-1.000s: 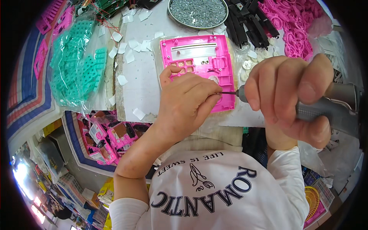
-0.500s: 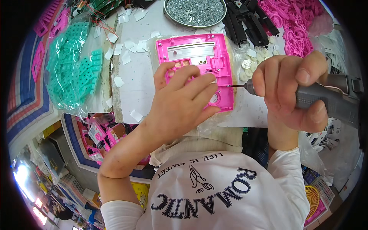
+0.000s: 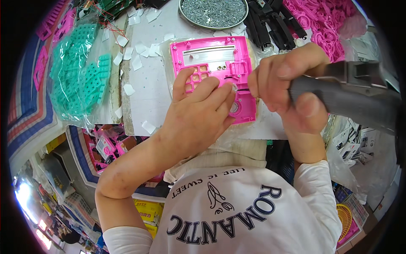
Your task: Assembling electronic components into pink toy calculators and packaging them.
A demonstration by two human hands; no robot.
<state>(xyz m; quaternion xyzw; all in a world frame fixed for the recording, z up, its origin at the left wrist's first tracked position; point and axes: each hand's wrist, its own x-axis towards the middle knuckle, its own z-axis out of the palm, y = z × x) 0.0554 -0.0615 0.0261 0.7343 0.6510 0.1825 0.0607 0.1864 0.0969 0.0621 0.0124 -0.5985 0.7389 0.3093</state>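
A pink plastic casing lies inside-up on a padded, plastic-wrapped base in front of me. It has a silver strip, a grid of square openings and round recesses. My left hand presses its curled fingers on the casing's middle and holds it; its fingertips hide part of the surface. My right hand is wrapped round a grey electric screwdriver. The thin bit points left, its tip beside my left index finger, over the casing's right part. Whether a screw sits under the tip, I cannot make out.
A round tray of small screws stands at the back. Beside it lie black plastic parts and a heap of pink parts. Bagged teal parts are at the left, with white paper pieces scattered nearby.
My right hand has moved left with the screwdriver, taking the bit from the casing's right edge to beside my left fingertips. My left hand has shifted slightly left and stays on the casing.
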